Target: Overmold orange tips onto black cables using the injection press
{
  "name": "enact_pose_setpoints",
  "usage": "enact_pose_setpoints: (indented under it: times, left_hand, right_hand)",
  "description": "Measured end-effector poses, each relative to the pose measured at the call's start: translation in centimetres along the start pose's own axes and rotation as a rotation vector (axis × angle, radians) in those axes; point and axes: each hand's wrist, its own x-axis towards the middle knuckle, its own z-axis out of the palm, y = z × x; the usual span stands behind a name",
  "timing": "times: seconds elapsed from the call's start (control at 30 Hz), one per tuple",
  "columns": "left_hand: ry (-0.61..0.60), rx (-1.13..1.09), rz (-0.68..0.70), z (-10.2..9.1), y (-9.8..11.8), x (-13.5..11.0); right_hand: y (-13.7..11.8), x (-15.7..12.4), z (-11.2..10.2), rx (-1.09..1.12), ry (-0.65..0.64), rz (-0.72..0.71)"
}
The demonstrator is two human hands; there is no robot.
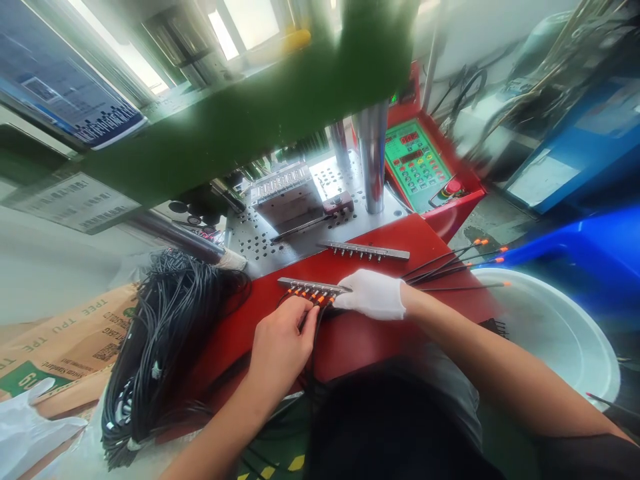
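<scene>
A metal fixture bar (311,285) lies on the red machine table (350,340), with several orange-tipped black cables (313,297) seated in it. My bare left hand (283,340) is closed, its fingers pinching the cables just below the bar. My right hand (373,295), in a white glove, rests on the bar's right end with fingers curled. A second, bare fixture bar (365,251) lies farther back. A few loose orange-tipped cables (457,265) fan out to the right of my gloved hand.
A big bundle of black cables (160,347) hangs at the left over cardboard boxes (60,347). The green press (280,100), its steel column (373,157), mold (287,193) and control panel (417,163) stand behind. A white basin (560,327) sits at the right.
</scene>
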Motion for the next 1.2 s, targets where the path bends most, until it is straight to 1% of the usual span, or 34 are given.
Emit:
enact_pose_setpoints:
  times: [0.2,0.37,0.43,0.5,0.53,0.6,0.67,0.7,0.73,0.77,0.83,0.9,0.97,1.07,1.13,1.2]
  left_hand:
    - [0.051,0.2,0.134,0.4,0.0,-0.2]
    - [0.069,0.232,0.178,1.0,-0.1,0.3]
    - [0.048,0.167,0.172,0.6,0.0,0.4]
    - [0.039,0.005,0.142,-0.3,-0.2,0.6]
    - [0.069,-0.072,0.114,-1.1,-0.5,0.7]
    - [0.212,-0.141,0.017,-2.6,-1.6,1.3]
    - [0.356,-0.111,-0.131,-3.9,-3.3,2.3]
    - [0.375,-0.123,-0.206,-4.2,-4.2,2.8]
    - [0.347,-0.189,-0.274,-4.3,-5.2,3.3]
    - [0.284,-0.316,-0.329,-4.3,-6.0,3.8]
    - [0.123,-0.689,-0.396,-3.8,-7.3,4.6]
    - [0.031,-1.035,-0.414,-3.3,-7.8,5.0]
    - [0.034,-1.222,-0.4,-3.0,-8.0,5.4]
    - [0.078,-1.313,-0.392,-2.9,-8.6,6.4]
    - [0.096,-1.34,-0.406,-2.9,-9.3,7.6]
    - [0.124,-1.367,-0.429,-2.9,-10.2,9.4]
  right_hand:
    - [-0.1,-0.1,0.3,-0.051,0.012,-0.005]
    - [-0.4,0.1,0.5,-0.146,0.064,-0.017]
    - [-0.4,0.1,0.5,-0.146,0.088,-0.027]
    - [-0.3,-0.1,0.4,-0.109,0.091,-0.04]
    - [-0.3,-0.3,0.2,-0.083,0.085,-0.048]
    - [-0.1,-0.8,-0.4,-0.026,0.061,-0.072]
    - [-0.2,-1.6,-1.3,0.023,0.038,-0.103]
    - [-0.3,-1.9,-1.8,0.036,0.034,-0.127]
    - [-0.4,-2.2,-2.4,0.037,0.034,-0.149]
    - [-0.7,-2.4,-2.9,0.028,0.033,-0.168]
    - [-1.3,-2.5,-3.8,-0.005,0.03,-0.197]
    - [-1.9,-2.1,-4.6,-0.026,0.022,-0.202]
    - [-2.4,-1.5,-5.4,-0.016,0.036,-0.189]
    - [-2.6,-0.1,-6.8,0.045,0.068,-0.154]
    - [-2.5,1.2,-7.8,0.166,0.077,-0.123]
    - [-2.4,2.9,-8.7,0.335,0.109,-0.098]
